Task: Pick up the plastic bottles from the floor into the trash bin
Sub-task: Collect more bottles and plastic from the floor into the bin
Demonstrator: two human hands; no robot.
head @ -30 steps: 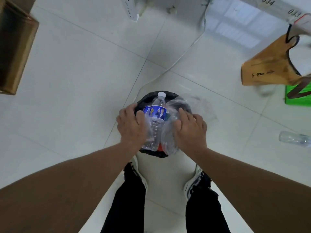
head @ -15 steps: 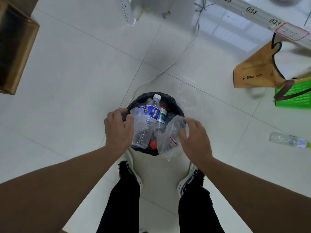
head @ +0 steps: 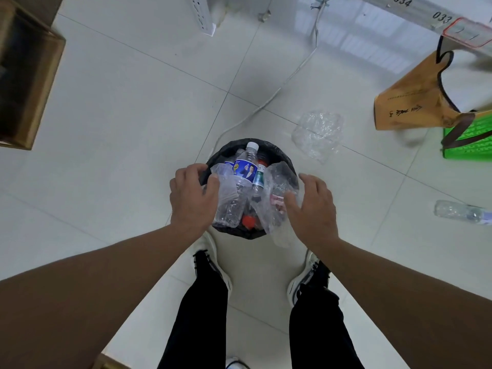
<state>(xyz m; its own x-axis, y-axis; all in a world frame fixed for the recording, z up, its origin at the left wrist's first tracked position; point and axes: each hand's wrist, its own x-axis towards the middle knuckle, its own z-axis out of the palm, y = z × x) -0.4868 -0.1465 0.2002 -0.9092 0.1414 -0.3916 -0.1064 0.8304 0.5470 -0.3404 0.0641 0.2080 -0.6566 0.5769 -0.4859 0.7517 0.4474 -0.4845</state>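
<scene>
A round trash bin with a black liner stands on the floor between my feet. It is packed with plastic bottles: a clear one with a blue label sticks up, a green-labelled one lies beside it, and crumpled clear plastic bulges over the right rim. My left hand hovers at the bin's left rim, fingers loosely curled, thumb against a clear bottle. To the right of the bin, my right hand is spread open beside the crumpled plastic. Another clear bottle lies on the floor far right.
A crumpled clear plastic piece lies on the tiles behind the bin to the right. A brown paper bag and a green bag stand at the right. A wooden box is at the left. A white cable runs across the floor.
Both hands were pressing down on the bottles in the bin. They have come off the bottles and moved apart to the bin's sides, with the right hand's fingers now spread.
</scene>
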